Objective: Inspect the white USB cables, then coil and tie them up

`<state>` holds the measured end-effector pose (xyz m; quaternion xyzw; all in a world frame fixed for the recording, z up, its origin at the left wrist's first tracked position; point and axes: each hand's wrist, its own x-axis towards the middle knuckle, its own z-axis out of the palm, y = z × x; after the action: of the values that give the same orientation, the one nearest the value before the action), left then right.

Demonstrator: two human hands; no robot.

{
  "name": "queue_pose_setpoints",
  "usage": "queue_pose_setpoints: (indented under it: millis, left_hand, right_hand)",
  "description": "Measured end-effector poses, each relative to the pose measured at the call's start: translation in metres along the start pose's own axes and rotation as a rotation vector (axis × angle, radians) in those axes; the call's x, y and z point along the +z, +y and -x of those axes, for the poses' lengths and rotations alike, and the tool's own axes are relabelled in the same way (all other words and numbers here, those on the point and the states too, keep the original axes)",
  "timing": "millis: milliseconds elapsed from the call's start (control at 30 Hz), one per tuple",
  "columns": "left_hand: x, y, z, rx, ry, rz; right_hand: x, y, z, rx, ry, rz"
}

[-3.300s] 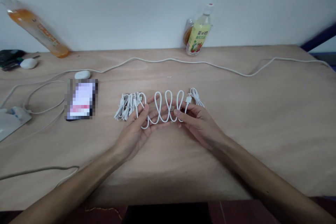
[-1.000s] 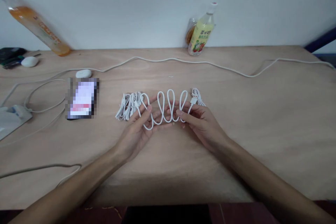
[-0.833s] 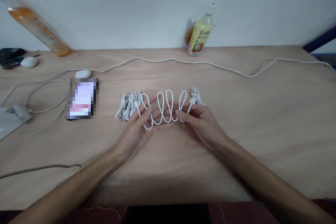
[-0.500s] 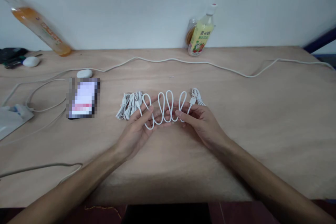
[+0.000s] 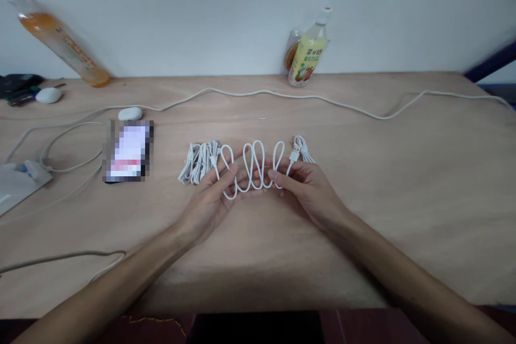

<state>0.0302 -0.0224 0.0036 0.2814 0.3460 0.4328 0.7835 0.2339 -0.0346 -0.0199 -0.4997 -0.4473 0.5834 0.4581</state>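
Note:
A white cable lies in several upright loops across the fingers of both hands, above the wooden table. My left hand holds its left loops, thumb on top, with one connector near the index finger. My right hand pinches the right end, where a USB plug sticks up past the fingers. Bundled white cables lie on the table just beyond my left hand. Another small white bundle is behind my right hand, partly hidden.
A phone and a white case lie at the left. One long white cable crosses the table. By the wall stand a yellow-labelled bottle and a leaning orange bottle.
The right-hand loops and USB plug have shifted slightly left, and the loops sit a little closer together. Both hands keep their hold.

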Motion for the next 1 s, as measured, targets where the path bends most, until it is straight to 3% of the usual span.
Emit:
queue_pose_setpoints:
  millis: [1000]
  left_hand:
    - [-0.0002,-0.0005,0.0009,0.001,-0.001,-0.020]
  right_hand:
    - [0.0006,0.0011,0.0015,0.023,-0.015,-0.040]
